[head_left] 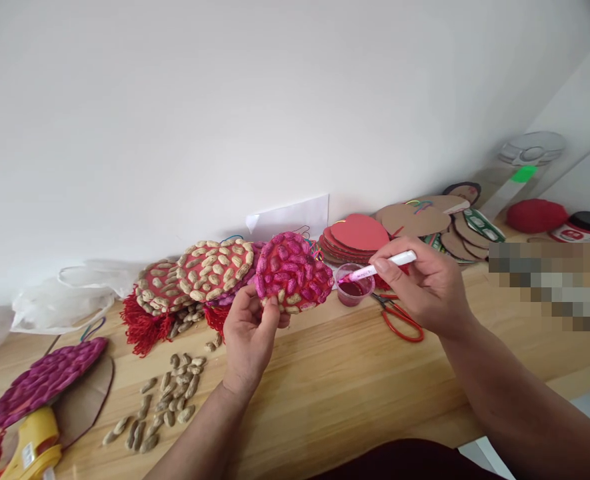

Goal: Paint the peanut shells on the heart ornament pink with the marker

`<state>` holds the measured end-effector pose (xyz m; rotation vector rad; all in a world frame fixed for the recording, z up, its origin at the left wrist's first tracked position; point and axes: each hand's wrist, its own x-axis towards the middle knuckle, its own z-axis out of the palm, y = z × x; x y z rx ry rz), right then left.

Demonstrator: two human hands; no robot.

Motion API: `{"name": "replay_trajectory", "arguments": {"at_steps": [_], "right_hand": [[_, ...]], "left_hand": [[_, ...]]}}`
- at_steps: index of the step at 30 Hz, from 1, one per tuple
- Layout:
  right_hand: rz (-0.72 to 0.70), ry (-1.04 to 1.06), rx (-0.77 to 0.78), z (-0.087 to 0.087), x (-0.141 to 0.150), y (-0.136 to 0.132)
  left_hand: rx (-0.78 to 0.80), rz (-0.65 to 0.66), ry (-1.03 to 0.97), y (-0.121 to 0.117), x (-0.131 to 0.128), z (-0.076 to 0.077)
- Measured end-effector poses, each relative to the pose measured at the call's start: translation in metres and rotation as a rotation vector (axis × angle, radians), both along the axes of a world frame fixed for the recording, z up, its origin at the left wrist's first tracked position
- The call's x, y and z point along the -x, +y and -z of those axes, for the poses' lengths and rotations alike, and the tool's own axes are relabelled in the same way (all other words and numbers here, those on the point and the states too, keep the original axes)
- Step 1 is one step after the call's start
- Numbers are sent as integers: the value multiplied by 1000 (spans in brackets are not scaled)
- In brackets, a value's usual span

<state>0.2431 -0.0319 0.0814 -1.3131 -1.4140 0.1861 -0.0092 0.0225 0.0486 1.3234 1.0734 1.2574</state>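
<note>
My left hand (252, 330) grips the lower left edge of a heart-shaped board (295, 270) covered in peanuts. Most of its peanuts are painted magenta; a few at the bottom by my thumb are still plain tan. Between the thumb and fingers of my right hand (422, 287) is a white and pink paint marker (382, 267). Its pink tip points down into a small clear plastic cup (355, 298) of dark pink liquid. Whether the tip touches the liquid I cannot tell. Red-handled scissors (402, 323) lie beside the cup, under my right hand.
Peanut-covered hearts (217, 270) with red tassels (147, 323) lean at the wall. Loose peanuts (175, 393) lie left of my arm. A magenta heart (49, 380) and yellow glue gun (35, 443) are far left. Red hearts (359, 233), cardboard shapes (415, 219) and red yarn (537, 215) line the back right.
</note>
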Motion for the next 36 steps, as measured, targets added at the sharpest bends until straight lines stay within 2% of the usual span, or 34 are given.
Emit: {"name": "replay_trajectory", "arguments": {"at_steps": [4,9,15,20,26,32,36], "right_hand": [[-67,-28,-1,0,5,1],[-31,-79,14,1,4,3],[13,-42,17,6,0,4],[-42,10,17,4,1,4],[2,12,17,4,0,5],[-56,-14,-17,3,1,4],[-20,-36,-17,5,-1,4]], "left_hand": [[6,-5,5,0,0,-1],[3,4,3,-1,-1,-1],[10,9,-5,-1,0,-2],[25,14,-21,0,0,-1],[50,13,-32,1,0,0],[47,10,-29,1,1,1],[52,20,-59,2,2,4]]}}
